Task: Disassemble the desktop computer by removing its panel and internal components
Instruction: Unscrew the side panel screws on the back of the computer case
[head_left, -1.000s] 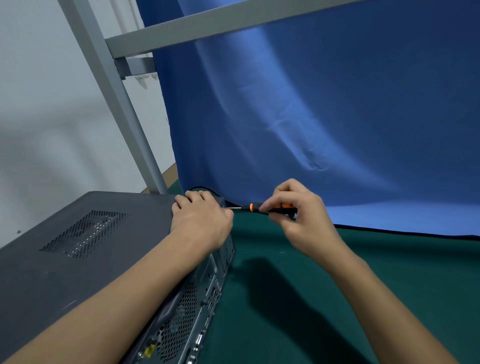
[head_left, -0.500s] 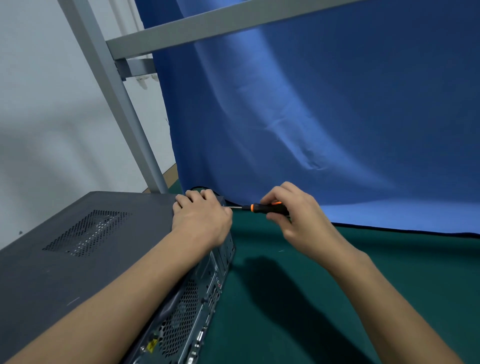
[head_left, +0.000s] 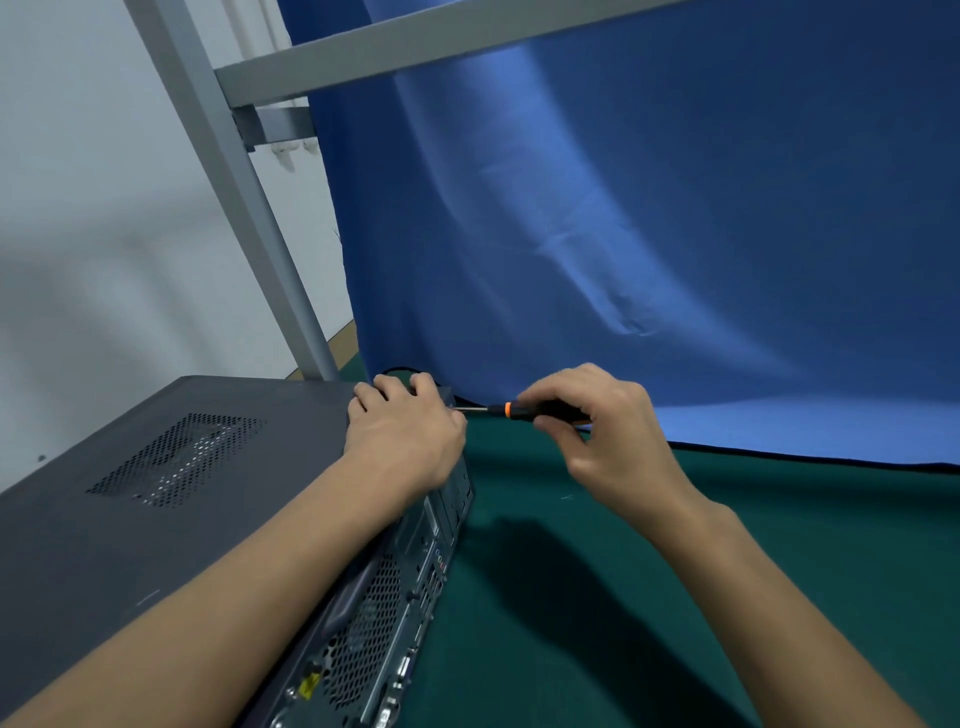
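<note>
A dark grey desktop computer case lies on its side on the green table, its vented side panel facing up and its rear port panel facing right. My left hand rests on the case's far right corner, fingers curled over the far edge. My right hand grips a black screwdriver with an orange ring, held level. Its metal tip points left at the case's rear top corner, right beside my left hand; the screw itself is hidden.
A green mat covers the table to the right of the case. A blue cloth hangs behind, its hem lying on the mat. A grey metal frame post rises at the far left behind the case. A black cable loops behind the corner.
My right hand's fingers have shifted round the screwdriver handle, as in a turning motion. The tool stays at the same corner. My left hand has not moved.
</note>
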